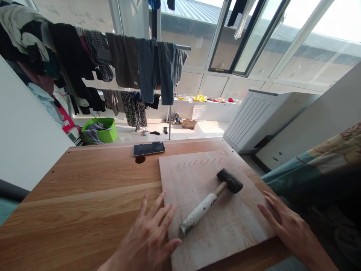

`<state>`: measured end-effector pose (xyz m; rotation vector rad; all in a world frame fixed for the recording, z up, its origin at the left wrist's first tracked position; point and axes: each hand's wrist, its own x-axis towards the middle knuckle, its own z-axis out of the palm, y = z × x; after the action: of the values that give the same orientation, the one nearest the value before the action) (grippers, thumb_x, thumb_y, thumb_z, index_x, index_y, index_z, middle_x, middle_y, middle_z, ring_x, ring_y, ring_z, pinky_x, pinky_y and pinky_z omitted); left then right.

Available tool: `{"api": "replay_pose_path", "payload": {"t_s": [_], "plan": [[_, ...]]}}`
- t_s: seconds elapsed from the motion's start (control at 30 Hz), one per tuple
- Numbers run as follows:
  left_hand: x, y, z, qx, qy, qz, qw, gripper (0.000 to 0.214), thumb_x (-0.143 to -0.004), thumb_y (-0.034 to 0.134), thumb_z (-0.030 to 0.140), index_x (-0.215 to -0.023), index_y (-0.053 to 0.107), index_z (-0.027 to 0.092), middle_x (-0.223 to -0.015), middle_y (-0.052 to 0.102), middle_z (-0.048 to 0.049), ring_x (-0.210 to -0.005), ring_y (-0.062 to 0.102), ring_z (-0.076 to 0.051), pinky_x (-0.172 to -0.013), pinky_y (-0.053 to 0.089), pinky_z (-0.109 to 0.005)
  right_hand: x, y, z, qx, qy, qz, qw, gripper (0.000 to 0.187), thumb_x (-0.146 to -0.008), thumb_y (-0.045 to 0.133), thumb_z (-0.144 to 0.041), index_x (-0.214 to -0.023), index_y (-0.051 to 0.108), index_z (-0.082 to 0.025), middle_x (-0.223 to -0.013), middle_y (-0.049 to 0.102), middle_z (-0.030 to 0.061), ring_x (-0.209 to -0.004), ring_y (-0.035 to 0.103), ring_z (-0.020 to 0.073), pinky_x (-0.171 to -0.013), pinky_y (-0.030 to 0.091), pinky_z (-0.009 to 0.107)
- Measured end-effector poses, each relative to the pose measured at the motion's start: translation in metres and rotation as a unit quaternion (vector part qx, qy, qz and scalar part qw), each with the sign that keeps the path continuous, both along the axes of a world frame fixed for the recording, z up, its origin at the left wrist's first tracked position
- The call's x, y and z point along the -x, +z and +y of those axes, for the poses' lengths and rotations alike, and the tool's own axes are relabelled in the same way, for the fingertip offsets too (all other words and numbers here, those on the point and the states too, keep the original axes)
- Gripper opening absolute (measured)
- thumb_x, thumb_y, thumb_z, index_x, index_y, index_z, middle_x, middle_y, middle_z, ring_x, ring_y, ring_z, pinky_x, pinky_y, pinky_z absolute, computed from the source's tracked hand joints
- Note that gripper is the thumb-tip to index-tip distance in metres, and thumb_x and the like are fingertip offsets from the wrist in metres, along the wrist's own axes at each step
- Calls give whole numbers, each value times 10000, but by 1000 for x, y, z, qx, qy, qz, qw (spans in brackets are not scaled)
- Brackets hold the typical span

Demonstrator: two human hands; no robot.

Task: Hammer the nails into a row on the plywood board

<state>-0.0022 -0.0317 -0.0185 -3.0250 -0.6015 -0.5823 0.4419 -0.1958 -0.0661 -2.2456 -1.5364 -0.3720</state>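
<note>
A pale wooden board lies on the right part of a wooden table. On the board rests a mallet with a black rubber head and a white-wrapped handle, pointing toward me. Several small nails stand in a row near the board's far edge. My left hand lies flat with fingers spread, straddling the board's left edge, just left of the mallet handle. My right hand rests open at the board's right edge. Neither hand holds anything.
A black phone lies face up at the table's far edge, beside a round hole. Beyond stand a drying rack with clothes, a green laundry basket and a white ribbed appliance. Patterned fabric lies at right.
</note>
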Motion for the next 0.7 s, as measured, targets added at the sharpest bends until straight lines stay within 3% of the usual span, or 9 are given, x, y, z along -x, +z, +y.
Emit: {"api": "replay_pose_path", "payload": {"t_s": [0.1,0.2,0.33,0.43,0.53,0.63,0.7], "plan": [[45,-5,-4,-106,36,7,994,607,-978,582,585,-1404,605,154,-1355,707,-113,-1453,486,-328,-1311,75,-568,41,-5,-3,-2,50,-7,999,567,-1004,441,-590,-1407,610,-228,-1280,749,149,-1150,730,367,-997,603,520],[85,-16,-9,-176,41,18,983,576,-955,583,642,-1306,691,199,-1308,737,-92,-1395,556,-324,-1314,28,-572,79,-2,1,-9,119,-25,993,535,-1049,393,-560,-1431,563,-225,-1299,739,148,-1161,723,349,-971,609,513],[116,-30,-9,-200,3,5,980,305,-986,640,440,-1181,743,228,-1290,748,-52,-1317,633,-276,-1317,99,-586,104,9,19,-18,175,-15,984,414,-1061,427,-513,-1341,606,-266,-1293,745,117,-1100,751,309,-908,630,452],[118,-33,-6,-213,-25,3,977,248,-978,669,365,-1134,751,190,-1297,745,-72,-1294,647,-277,-1309,129,-614,104,20,38,-12,166,14,986,440,-1037,479,-533,-1372,588,-269,-1097,802,101,-982,776,307,-849,635,454],[108,-32,-7,-217,-30,4,976,285,-972,681,406,-1127,752,178,-1332,728,-87,-1320,620,-285,-1307,135,-618,98,39,60,4,147,28,989,447,-997,534,-571,-1320,633,-279,-908,805,74,-911,772,332,-812,627,483],[96,-30,-14,-184,-37,-23,982,356,-993,614,513,-1144,740,216,-1340,724,-64,-1327,612,-272,-1310,173,-574,98,63,94,6,168,71,983,344,-1000,546,-519,-1199,693,-281,-976,806,75,-920,768,319,-831,621,469],[90,-26,-15,-115,-2,-67,991,466,-1007,519,606,-1208,706,230,-1314,733,-74,-1273,646,-271,-1269,307,-524,103,76,125,11,203,122,971,278,-1004,552,-457,-1135,717,-275,-1013,799,74,-874,766,281,-792,629,420]]}}
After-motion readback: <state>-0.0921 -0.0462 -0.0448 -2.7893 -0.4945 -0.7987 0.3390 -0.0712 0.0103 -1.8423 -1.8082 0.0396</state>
